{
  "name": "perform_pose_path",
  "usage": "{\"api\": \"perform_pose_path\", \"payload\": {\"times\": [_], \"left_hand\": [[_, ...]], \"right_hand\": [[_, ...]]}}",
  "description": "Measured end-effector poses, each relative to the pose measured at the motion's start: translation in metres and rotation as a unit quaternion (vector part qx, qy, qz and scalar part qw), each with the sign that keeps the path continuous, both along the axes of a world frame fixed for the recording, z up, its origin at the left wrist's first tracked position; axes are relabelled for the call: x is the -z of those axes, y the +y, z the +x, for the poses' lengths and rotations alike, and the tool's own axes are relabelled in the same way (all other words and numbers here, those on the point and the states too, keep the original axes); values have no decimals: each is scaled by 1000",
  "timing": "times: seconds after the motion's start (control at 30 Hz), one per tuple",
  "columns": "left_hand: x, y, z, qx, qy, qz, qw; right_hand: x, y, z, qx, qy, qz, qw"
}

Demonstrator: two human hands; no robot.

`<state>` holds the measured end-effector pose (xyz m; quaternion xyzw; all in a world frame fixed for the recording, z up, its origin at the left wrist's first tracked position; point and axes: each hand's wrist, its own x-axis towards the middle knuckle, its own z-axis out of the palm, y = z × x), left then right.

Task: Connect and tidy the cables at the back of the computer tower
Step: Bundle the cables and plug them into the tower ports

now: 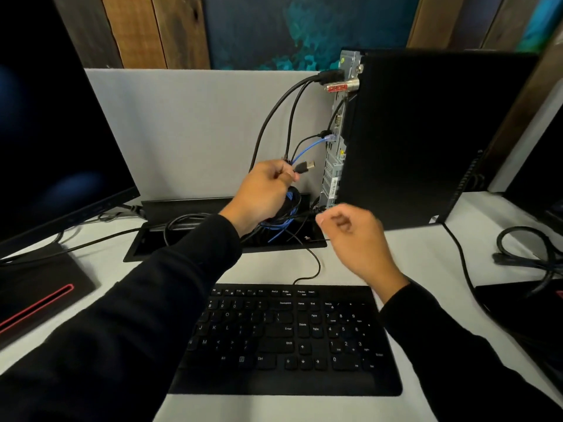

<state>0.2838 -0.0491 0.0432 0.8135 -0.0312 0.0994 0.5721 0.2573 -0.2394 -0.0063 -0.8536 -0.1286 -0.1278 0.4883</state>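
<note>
A black computer tower (426, 141) stands on the white desk, its metal back panel (336, 153) facing left. Two black cables (274, 117) and a blue network cable (307, 146) run from the panel's ports down toward a cable well. My left hand (262, 193) grips a bundle of black and blue cables, and a loose USB plug (306, 166) sticks out above its fingers toward the panel. My right hand (356, 239) hovers blurred just below the panel's bottom, fingers loosely curled, holding nothing that I can make out.
A black keyboard (286, 339) lies in front of me, its thin cord (313, 266) leading into the open cable well (189, 236). A dark monitor (51, 141) stands at left on its base (39, 287). More coiled cables (530, 251) lie at right.
</note>
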Motion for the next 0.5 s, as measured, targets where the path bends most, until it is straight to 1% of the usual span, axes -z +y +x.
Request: {"api": "perform_pose_path", "payload": {"times": [0.07,0.13,0.23,0.3,0.33,0.4,0.43,0.5], "left_hand": [[11,-8,5,-25,-8,45,999],[21,-17,12,-37,-22,76,996],[34,-32,16,-66,-79,166,981],[42,-38,19,-76,-110,184,974],[44,-40,22,-77,-113,184,973],[39,-43,28,-73,-93,171,978],[33,-45,32,-69,-72,149,984],[20,-49,39,-59,-10,60,996]], "right_hand": [[-12,0,-1,5,-53,24,998],[-21,3,0,15,-108,21,994],[-39,6,10,65,-191,-7,979],[-56,7,21,99,-252,-5,963],[-66,7,27,114,-286,-3,951],[-87,7,40,149,-348,-20,925],[-99,7,48,163,-374,-36,912],[-117,7,61,180,-398,-68,897]]}}
